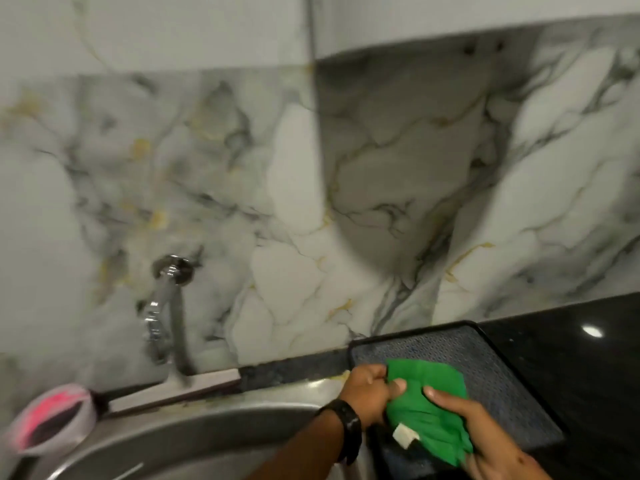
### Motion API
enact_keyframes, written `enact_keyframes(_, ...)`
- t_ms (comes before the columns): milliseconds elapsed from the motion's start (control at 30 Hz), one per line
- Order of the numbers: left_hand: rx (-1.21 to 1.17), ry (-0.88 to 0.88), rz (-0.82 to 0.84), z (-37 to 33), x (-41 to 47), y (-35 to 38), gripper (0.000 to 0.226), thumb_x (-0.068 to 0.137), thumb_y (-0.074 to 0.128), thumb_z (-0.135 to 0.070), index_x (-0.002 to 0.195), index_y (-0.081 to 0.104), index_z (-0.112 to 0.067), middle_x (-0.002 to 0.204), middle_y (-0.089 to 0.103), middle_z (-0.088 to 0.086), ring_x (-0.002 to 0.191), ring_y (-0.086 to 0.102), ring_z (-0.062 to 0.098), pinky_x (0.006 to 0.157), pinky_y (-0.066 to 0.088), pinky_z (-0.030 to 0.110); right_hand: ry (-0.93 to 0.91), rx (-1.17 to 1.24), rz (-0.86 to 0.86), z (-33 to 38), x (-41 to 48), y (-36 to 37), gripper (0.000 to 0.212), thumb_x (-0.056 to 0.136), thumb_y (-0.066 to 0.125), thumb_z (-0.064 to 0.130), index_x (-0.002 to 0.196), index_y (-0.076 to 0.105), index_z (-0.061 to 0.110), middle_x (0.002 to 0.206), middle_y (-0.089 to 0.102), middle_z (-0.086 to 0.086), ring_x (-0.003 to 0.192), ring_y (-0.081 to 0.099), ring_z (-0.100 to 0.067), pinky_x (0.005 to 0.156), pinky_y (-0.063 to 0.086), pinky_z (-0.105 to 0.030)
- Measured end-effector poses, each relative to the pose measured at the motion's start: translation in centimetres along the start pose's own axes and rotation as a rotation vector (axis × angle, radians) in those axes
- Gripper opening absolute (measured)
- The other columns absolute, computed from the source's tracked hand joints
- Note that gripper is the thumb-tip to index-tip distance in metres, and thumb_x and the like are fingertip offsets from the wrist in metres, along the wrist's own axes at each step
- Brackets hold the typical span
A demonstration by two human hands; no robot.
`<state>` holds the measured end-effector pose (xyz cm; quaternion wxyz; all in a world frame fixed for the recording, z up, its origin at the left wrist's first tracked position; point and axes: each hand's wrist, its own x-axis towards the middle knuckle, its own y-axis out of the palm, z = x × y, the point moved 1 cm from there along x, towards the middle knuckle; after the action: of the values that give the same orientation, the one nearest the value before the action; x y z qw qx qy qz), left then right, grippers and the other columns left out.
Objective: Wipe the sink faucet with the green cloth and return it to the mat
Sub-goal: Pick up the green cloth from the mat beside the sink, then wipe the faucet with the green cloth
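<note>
A green cloth (424, 410) with a small white tag is held up between both hands, just above the near left part of the dark mat (485, 355). My left hand (367, 393), with a black watch on the wrist, pinches the cloth's left edge. My right hand (485, 434) grips its right and lower side. The chrome faucet (169, 306) comes out of the marble wall at the left and curves down over the steel sink (194, 434). Both hands are well to the right of the faucet.
A pink and white container (52, 420) sits at the sink's left rim. A pale ledge (173, 389) runs behind the sink. Black countertop (571, 341) extends right of the mat. The marble wall stands close behind everything.
</note>
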<state>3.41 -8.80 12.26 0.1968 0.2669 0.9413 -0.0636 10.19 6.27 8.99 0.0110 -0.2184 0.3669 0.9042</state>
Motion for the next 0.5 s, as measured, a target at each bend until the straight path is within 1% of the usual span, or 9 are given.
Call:
enact_keyframes(33, 0.085, 0.043, -0.007, -1.0, -2.4, -2.0, 0.031, 0.1, 0.056, -0.002, 0.13, 0.063, 0.004, 0.107, 0.073, 0.018, 0.055, 0.068, -0.003, 0.049, 0.053, 0.012, -0.016, -0.004, 0.031, -0.5, -0.5, 2.6, 0.037, 0.079, 0.06, 0.001, 0.115, 0.068, -0.001, 0.117, 0.068, -0.032, 0.105, 0.067, -0.046, 0.074, 0.062, -0.046)
enact_keyframes(100, 0.356, 0.174, -0.085, -3.1, -6.4, -6.5, 0.035, 0.098, 0.063, -0.016, 0.132, 0.065, -0.008, 0.108, 0.074, 0.009, 0.08, 0.072, 0.008, 0.074, 0.059, 0.022, -0.108, -0.09, 0.041, -1.5, -0.8, 7.5, 0.037, 0.075, 0.06, -0.006, 0.11, 0.071, -0.003, 0.108, 0.072, -0.031, 0.096, 0.071, -0.044, 0.068, 0.062, -0.043)
enact_keyframes(167, 0.735, 0.392, -0.336, -5.7, -9.6, -12.1, 0.042, 0.094, 0.063, -0.029, 0.135, 0.063, -0.023, 0.122, 0.072, -0.002, 0.111, 0.066, 0.013, 0.102, 0.052, 0.027, -0.291, -0.245, -0.053, -2.6, -0.4, 11.7, 0.038, 0.069, 0.068, -0.01, 0.106, 0.072, -0.004, 0.096, 0.076, -0.026, 0.086, 0.074, -0.04, 0.062, 0.062, -0.039)
enact_keyframes(200, 0.894, 0.552, -0.473, -7.4, -11.5, -15.5, 0.044, 0.092, 0.059, -0.032, 0.135, 0.063, -0.025, 0.127, 0.069, -0.003, 0.119, 0.061, 0.016, 0.107, 0.048, 0.031, -0.422, -0.367, -0.144, -3.3, 0.1, 14.1, 0.04, 0.066, 0.072, -0.011, 0.105, 0.072, -0.002, 0.091, 0.079, -0.02, 0.083, 0.075, -0.036, 0.062, 0.063, -0.035)
enact_keyframes(267, 1.111, 0.895, -0.732, -11.1, -14.4, -21.8, 0.049, 0.086, 0.053, -0.031, 0.13, 0.067, -0.016, 0.126, 0.068, 0.006, 0.12, 0.061, 0.028, 0.104, 0.051, 0.043, -0.688, -0.657, -0.291, -4.3, 1.5, 19.1, 0.043, 0.067, 0.076, -0.011, 0.102, 0.073, 0.013, 0.087, 0.081, -0.005, 0.084, 0.075, -0.026, 0.068, 0.061, -0.026)
enact_keyframes(333, 1.271, 1.067, -0.952, -15.1, -15.9, -27.9, 0.052, 0.079, 0.056, -0.028, 0.127, 0.068, -0.01, 0.128, 0.066, 0.014, 0.121, 0.06, 0.037, 0.099, 0.054, 0.049, -0.899, -0.975, -0.307, -4.6, 2.7, 24.6, 0.042, 0.072, 0.071, 0.004, 0.102, 0.071, 0.034, 0.091, 0.079, 0.011, 0.086, 0.073, -0.011, 0.074, 0.057, -0.021)
enact_keyframes(400, 1.493, 1.111, -1.089, -18.9, -16.1, -33.3, 0.058, 0.076, 0.065, -0.026, 0.132, 0.065, -0.008, 0.139, 0.061, 0.017, 0.133, 0.053, 0.039, 0.102, 0.051, 0.051, -1.074, -1.275, -0.243, -4.2, 4.6, 29.3, 0.054, 0.064, 0.063, 0.007, 0.108, 0.068, 0.038, 0.102, 0.075, 0.019, 0.094, 0.068, -0.003, 0.082, 0.053, -0.018)
enact_keyframes(467, 1.742, 1.09, -1.085, -22.1, -15.5, -38.0, 0.067, 0.079, 0.066, -0.031, 0.141, 0.058, -0.008, 0.151, 0.051, 0.02, 0.144, 0.042, 0.042, 0.112, 0.043, 0.057, -1.194, -1.534, -0.118, -3.4, 7.2, 33.2, 0.063, 0.06, 0.062, 0.003, 0.115, 0.066, 0.034, 0.116, 0.071, 0.012, 0.106, 0.064, -0.011, 0.09, 0.049, -0.021)
enact_keyframes(500, 1.867, 1.067, -1.056, -23.2, -15.1, -39.9, 0.073, 0.081, 0.063, -0.036, 0.147, 0.052, -0.009, 0.157, 0.043, 0.021, 0.148, 0.035, 0.043, 0.117, 0.036, 0.059, -1.238, -1.65, -0.059, -3.0, 8.6, 34.9, 0.061, 0.063, 0.063, 0.004, 0.118, 0.065, 0.032, 0.119, 0.07, 0.009, 0.109, 0.063, -0.015, 0.092, 0.049, -0.024)
